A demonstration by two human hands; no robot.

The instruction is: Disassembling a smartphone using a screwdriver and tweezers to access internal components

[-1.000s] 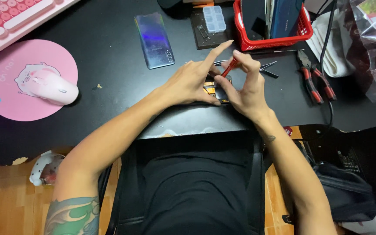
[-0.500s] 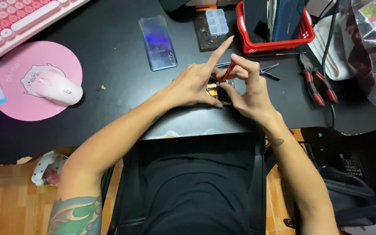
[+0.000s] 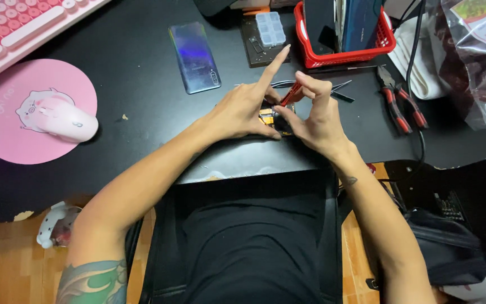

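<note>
I pinch the red-handled tool firmly in my right hand, tip pointing toward seven o'clock, while my left hand, index finger outstretched, steadies the small part.

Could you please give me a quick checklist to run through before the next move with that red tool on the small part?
1. Red-handled tool gripped in right hand: ok.
2. Small part pinned to the black desk by left hand: ok.
3. Tool tip seated on the part: cannot tell, hidden by fingers.
4. Phone back cover lying apart from the hands: ok.
5. Red-handled pliers within the right hand's reach: ok, probably.
6. Loose screws accounted for: cannot tell, too small.
</note>
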